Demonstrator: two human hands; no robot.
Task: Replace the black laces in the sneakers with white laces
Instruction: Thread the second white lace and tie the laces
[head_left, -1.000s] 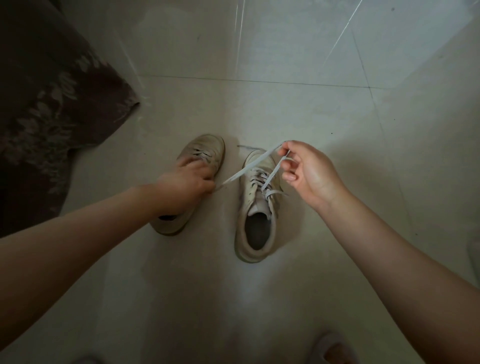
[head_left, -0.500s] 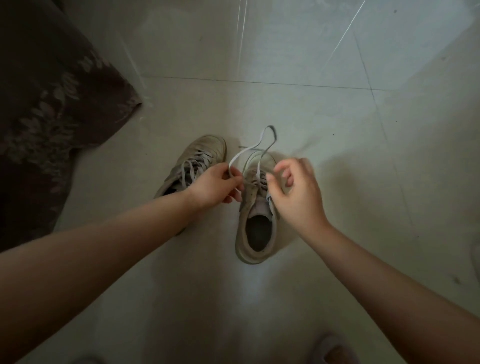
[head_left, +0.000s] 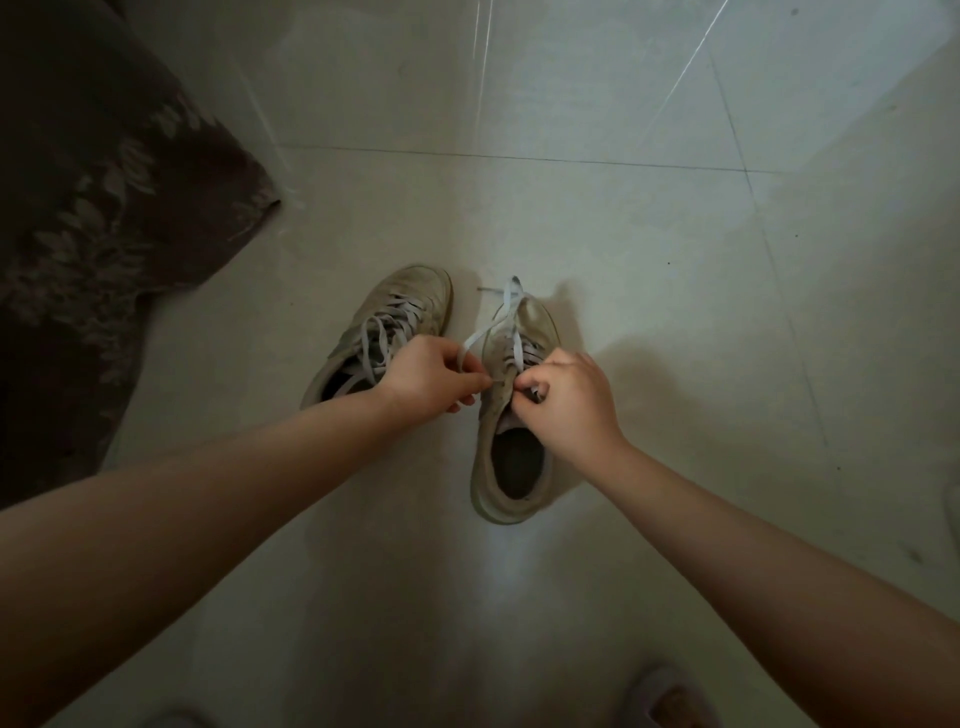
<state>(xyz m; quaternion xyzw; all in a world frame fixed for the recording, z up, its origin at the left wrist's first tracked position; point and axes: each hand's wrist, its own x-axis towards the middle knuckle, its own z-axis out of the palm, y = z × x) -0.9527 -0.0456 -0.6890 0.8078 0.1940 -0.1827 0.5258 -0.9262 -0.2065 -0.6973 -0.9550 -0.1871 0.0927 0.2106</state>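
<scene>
Floor (head_left: 649, 249): pale glossy tiles with thin grout lines; both sneakers stand on it.
Patterned fabric (head_left: 93, 208): dark cloth with a leaf print, filling the upper left corner.
Right sneaker (head_left: 511, 488): worn, off-white, toe pointing away, heel opening facing the camera, just right of the other shoe.
Left sneaker (head_left: 410, 301): same make, angled toe-up to the right, already threaded with a pale lace that lies loose over its tongue; its heel is hidden by the left forearm.
Left hand (head_left: 431, 379): fingers curled, thumb and forefinger pinching one strand of the white lace beside the right sneaker's eyelets.
Right hand (head_left: 566, 400): over the tongue of the right sneaker, fingers curled around the other strand.
White lace (head_left: 511, 312): runs up from both hands along the right sneaker and forms a narrow loop past its toe.
</scene>
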